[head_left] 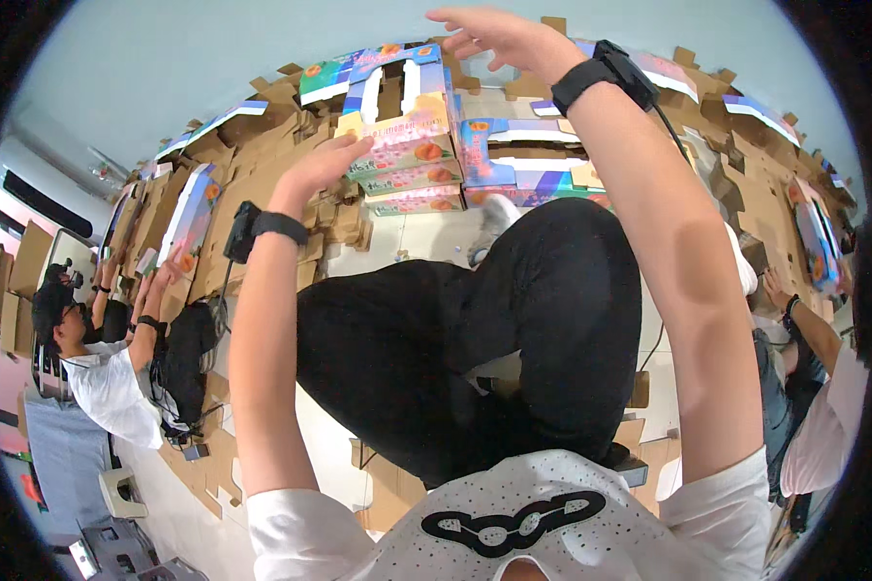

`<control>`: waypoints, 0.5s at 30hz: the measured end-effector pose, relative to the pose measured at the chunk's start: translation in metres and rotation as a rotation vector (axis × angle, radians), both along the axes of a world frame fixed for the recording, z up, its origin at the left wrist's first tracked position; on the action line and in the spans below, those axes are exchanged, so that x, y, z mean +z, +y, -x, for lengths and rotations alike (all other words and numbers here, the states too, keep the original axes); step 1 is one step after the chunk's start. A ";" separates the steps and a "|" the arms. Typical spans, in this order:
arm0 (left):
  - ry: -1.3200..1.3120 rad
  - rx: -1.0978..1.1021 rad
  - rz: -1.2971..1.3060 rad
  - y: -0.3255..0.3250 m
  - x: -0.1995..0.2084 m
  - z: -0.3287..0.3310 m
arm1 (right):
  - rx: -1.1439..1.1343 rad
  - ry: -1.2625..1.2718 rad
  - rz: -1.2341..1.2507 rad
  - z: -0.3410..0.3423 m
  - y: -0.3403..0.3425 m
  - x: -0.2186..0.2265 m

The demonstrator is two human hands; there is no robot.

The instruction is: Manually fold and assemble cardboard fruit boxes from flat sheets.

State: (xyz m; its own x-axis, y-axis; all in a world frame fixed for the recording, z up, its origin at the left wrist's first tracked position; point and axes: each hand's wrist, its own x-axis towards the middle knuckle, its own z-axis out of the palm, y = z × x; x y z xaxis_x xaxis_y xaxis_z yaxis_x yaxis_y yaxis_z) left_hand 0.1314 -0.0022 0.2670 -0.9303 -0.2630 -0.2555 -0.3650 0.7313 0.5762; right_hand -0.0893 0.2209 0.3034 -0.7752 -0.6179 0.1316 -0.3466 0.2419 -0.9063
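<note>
Ahead of me stands a stack of printed cardboard fruit boxes [412, 145], pink and blue with peach pictures and a cut-out opening in the top one. My left hand [325, 169] is at the near left side of the top box, fingers stretched out; I cannot tell whether the fingertips touch it. Past the far right corner of the stack, my right hand [499, 37] is raised with its fingers apart and nothing in it. Another printed box [528, 160], blue and purple with a long opening, lies right of the stack.
Flat brown cardboard sheets [262, 194] cover much of the floor to the left. A co-worker [116, 387] in a white shirt handles printed cardboard at far left. Another person's arm [812, 329] reaches toward cardboard at far right. A small stool [123, 492] stands lower left.
</note>
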 end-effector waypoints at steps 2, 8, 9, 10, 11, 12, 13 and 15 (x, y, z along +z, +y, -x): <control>0.038 -0.028 0.148 -0.006 -0.005 0.000 | 0.065 0.014 -0.043 -0.039 0.003 0.017; 0.194 -0.319 0.364 0.001 -0.085 0.046 | 0.185 0.243 -0.501 -0.057 0.000 -0.027; 0.237 -0.337 0.414 -0.005 -0.101 0.045 | 0.239 0.263 -0.554 -0.063 -0.004 -0.029; 0.281 -0.355 0.465 -0.008 -0.116 0.043 | 0.250 0.256 -0.561 -0.066 -0.007 -0.030; 0.247 -0.327 0.430 -0.016 -0.123 0.048 | 0.239 0.307 -0.578 -0.071 -0.012 -0.031; 0.247 -0.321 0.427 -0.020 -0.129 0.049 | 0.223 0.364 -0.590 -0.069 -0.017 -0.032; 0.263 -0.293 0.484 -0.025 -0.135 0.049 | 0.231 0.366 -0.592 -0.068 -0.021 -0.034; 0.278 -0.268 0.533 -0.025 -0.141 0.051 | 0.249 0.399 -0.573 -0.062 -0.021 -0.044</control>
State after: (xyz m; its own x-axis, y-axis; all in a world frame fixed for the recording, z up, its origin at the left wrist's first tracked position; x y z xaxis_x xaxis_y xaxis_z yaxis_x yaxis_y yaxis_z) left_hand 0.0805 -0.0273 0.1258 -0.9938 -0.0367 0.1048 -0.0200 0.9875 0.1565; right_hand -0.0277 0.1995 0.2597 -0.5636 -0.8258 -0.0217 -0.7297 0.5100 -0.4554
